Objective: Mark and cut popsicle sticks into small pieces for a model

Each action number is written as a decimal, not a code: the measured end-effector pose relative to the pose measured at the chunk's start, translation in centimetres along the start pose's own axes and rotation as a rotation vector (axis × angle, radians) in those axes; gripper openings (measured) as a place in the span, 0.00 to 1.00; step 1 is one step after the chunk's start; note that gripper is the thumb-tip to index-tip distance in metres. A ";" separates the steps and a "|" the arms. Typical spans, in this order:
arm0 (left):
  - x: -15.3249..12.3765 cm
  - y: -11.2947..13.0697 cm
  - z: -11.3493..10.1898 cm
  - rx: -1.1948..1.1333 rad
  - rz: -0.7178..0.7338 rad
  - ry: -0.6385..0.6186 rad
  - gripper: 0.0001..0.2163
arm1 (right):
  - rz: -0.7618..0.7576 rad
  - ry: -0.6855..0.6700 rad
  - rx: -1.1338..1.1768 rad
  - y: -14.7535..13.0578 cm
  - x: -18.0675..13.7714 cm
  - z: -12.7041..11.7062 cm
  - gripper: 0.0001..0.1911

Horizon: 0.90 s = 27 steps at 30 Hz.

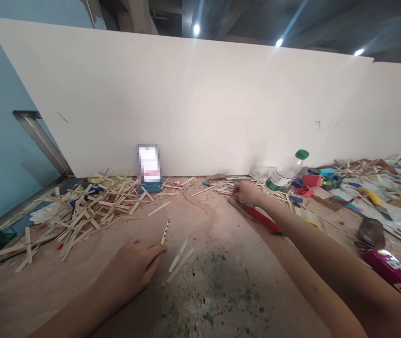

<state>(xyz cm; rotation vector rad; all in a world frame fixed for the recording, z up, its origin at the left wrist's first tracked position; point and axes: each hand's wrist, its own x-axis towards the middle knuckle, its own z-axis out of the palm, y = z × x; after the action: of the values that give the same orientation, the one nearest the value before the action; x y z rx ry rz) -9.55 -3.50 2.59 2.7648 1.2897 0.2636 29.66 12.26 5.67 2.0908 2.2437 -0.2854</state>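
Note:
My left hand (135,265) lies flat on the brown work table (207,291), fingers stretched out, its fingertips touching a craft stick with dark marks (165,231). Two plain wooden sticks (180,258) lie just right of it. My right hand (245,192) reaches far across the table, fingers curled in a pinch among loose sticks near the back. What it pinches is too small to make out. A red-edged flat tool (262,218) lies under my right forearm.
A big heap of wooden sticks (88,209) covers the left back. A clear bottle with a green cap (287,171) lies at the back right among coloured blocks and scraps. A magenta packet (396,274) sits at the right edge. A white board wall (200,108) closes the back.

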 end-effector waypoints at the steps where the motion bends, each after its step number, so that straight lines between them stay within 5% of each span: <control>1: 0.0 0.0 0.0 -0.005 -0.005 -0.005 0.20 | -0.003 0.005 0.006 0.1 0.0 0.0 0.16; 15: -0.3 0.1 0.7 -0.060 -0.034 0.008 0.15 | -0.049 0.167 0.351 1.8 -2.1 -1.6 0.13; 27: -0.4 0.0 0.6 -0.018 -0.004 0.033 0.14 | 0.090 0.195 0.558 0.6 -2.8 -0.5 0.08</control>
<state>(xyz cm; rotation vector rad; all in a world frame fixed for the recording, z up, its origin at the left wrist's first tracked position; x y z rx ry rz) -9.69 -3.81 1.92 2.7537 1.2935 0.3202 30.51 9.60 6.56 2.5711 2.3695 -0.8188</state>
